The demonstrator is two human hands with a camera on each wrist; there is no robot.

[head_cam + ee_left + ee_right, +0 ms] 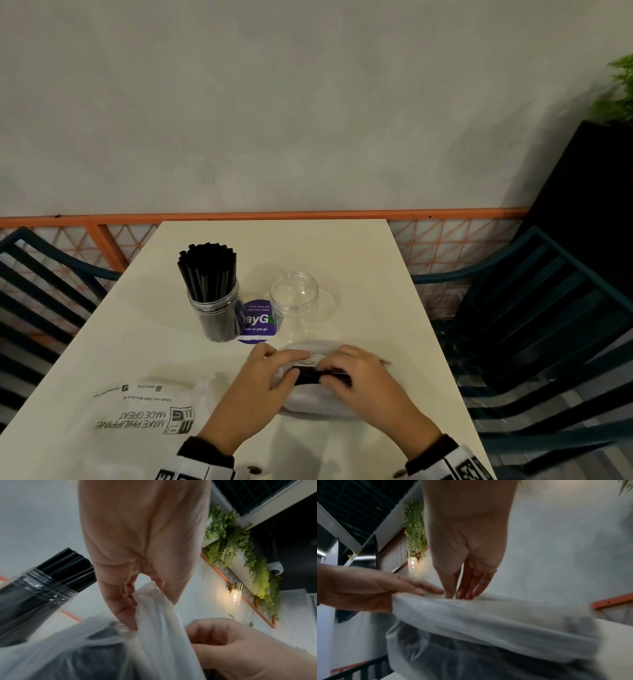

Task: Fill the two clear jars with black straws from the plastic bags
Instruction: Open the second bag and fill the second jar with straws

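On the white table point(359, 274) stands a clear jar point(214, 308) packed with black straws point(207, 270), also seen in the left wrist view as the filled jar point(34, 601). An empty clear jar point(294, 301) stands to its right. In front of them lies a translucent plastic bag point(318, 401) with black straws point(308, 375) showing at its mouth. My left hand point(274, 368) pinches the bag's point(154, 628) edge between thumb and fingers. My right hand point(339, 371) pinches the same rim of the bag point(488, 622) with its fingertips point(462, 595), right next to the left hand point(419, 588).
A flat printed plastic bag point(144, 407) lies at the front left of the table. A purple round sticker point(257, 322) sits between the jars. Dark blue chairs point(548, 325) flank the table. An orange rail point(274, 216) and a grey wall lie behind.
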